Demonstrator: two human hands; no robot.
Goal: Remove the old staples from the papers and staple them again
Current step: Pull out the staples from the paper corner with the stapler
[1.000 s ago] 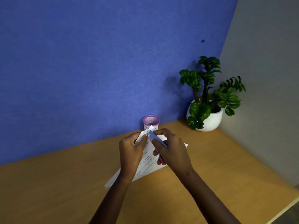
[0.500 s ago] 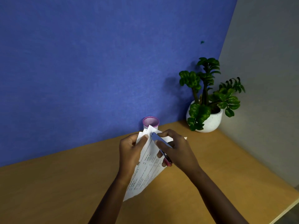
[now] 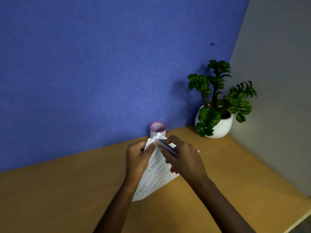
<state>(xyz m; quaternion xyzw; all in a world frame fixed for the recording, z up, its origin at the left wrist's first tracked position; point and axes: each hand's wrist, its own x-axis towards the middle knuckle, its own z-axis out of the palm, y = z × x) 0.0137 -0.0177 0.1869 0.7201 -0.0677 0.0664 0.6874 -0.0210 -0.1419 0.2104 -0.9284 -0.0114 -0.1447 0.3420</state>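
Observation:
A sheaf of white printed papers [image 3: 155,175] is held above the wooden desk, its top corner raised and its lower end hanging toward me. My left hand [image 3: 138,158] pinches the papers near that top corner. My right hand [image 3: 183,158] grips a small stapler [image 3: 166,147] with a silvery-blue top and a pink part showing under the palm. The stapler's front end sits at the papers' top corner, close to my left thumb. Any staple there is too small to make out.
A pink mesh pen cup [image 3: 158,129] stands at the blue wall just behind the papers. A potted green plant in a white pot [image 3: 217,121] sits in the desk's back right corner. The wooden desk [image 3: 67,190] ends at a right front edge.
The papers swung from lying flat toward hanging steeply from the raised corner. Both hands stayed at the corner, the stapler's tip shifting slightly closer to my left thumb.

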